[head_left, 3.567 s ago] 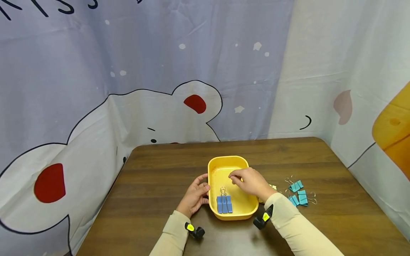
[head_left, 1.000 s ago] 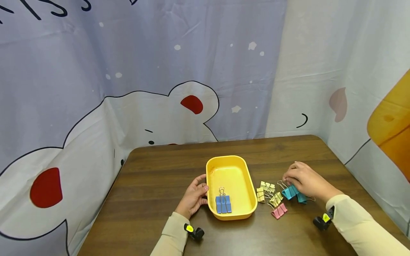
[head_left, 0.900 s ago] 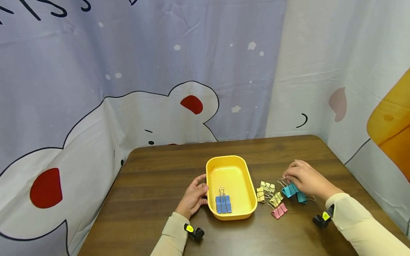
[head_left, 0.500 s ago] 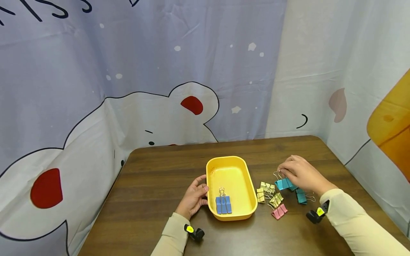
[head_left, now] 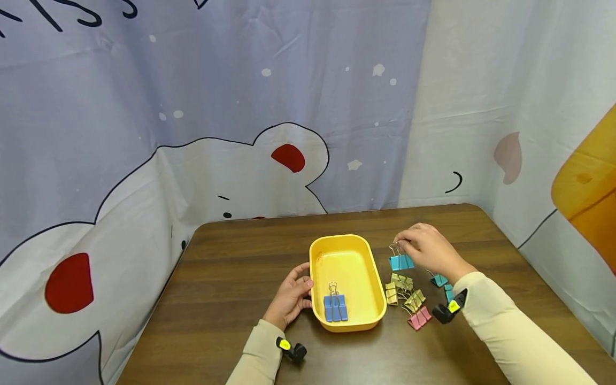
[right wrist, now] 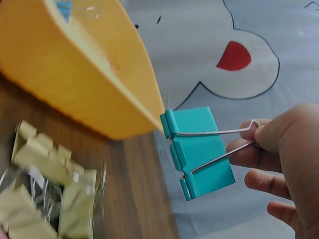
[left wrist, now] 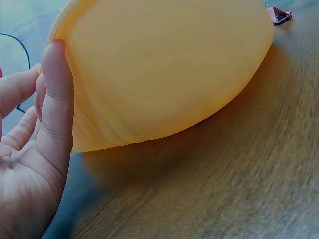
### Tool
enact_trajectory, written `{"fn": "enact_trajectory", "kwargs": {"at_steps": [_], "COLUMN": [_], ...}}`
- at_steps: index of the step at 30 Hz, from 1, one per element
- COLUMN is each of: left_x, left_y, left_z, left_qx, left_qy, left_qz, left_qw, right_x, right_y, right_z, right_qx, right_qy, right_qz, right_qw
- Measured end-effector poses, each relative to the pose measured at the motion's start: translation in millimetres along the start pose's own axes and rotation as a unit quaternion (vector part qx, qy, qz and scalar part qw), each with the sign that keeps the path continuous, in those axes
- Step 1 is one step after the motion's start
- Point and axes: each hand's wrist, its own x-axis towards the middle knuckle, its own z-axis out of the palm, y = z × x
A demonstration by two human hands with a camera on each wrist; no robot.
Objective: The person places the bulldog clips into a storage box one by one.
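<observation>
My right hand (head_left: 430, 250) pinches a teal binder clip (head_left: 401, 262) by its wire handle, holding it over the table to the right of the yellow tray (head_left: 347, 328). In the right wrist view that teal clip (right wrist: 199, 152) hangs from thumb and forefinger, the other fingers loosely bent. My left hand (head_left: 291, 295) grips the tray's left wall, its thumb at the rim; in the left wrist view the thumb (left wrist: 57, 99) lies along the tray's outer side (left wrist: 164, 69). Inside the tray, near its front end, lies a blue binder clip (head_left: 336, 307).
Several pale yellow binder clips (head_left: 392, 293) lie against the tray's right side, with a pink binder clip (head_left: 420, 318) in front of them. More teal clips (head_left: 439, 280) sit partly hidden behind my right wrist. A printed curtain (head_left: 231, 96) hangs behind the wooden table (head_left: 250, 246).
The right hand went from over the tray to the teal clips, took one by its handle, lifted it and carried it left toward the tray. The left hand stays at the tray's wall.
</observation>
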Motion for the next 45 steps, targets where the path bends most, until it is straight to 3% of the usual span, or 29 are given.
{"fn": "enact_trajectory", "kwargs": {"at_steps": [11, 19, 26, 35, 45], "left_x": [-2.0, -4.3, -2.5, 0.6, 0.4], "left_y": [0.5, 0.1, 1.3, 1.5, 0.0], "left_z": [2.9, 1.9, 3.2, 0.4, 0.9], "left_qx": [-0.009, 0.004, 0.003, 0.004, -0.002], "left_qy": [0.0, 0.003, -0.001, 0.001, 0.003], "left_qz": [-0.005, -0.007, -0.006, -0.003, -0.001], "left_qw": [1.0, 1.0, 1.0, 1.0, 1.0], "right_x": [28, 43, 52, 62, 64], "right_y": [-23, -41, -52, -62, -78], "right_z": [20, 39, 55, 81, 97], "right_qx": [0.018, 0.062, 0.097, 0.117, 0.123], "right_qy": [-0.014, -0.057, -0.082, -0.08, -0.099], "right_qz": [0.029, 0.064, 0.071, 0.058, 0.081], "right_qw": [0.999, 0.994, 0.989, 0.988, 0.984]}}
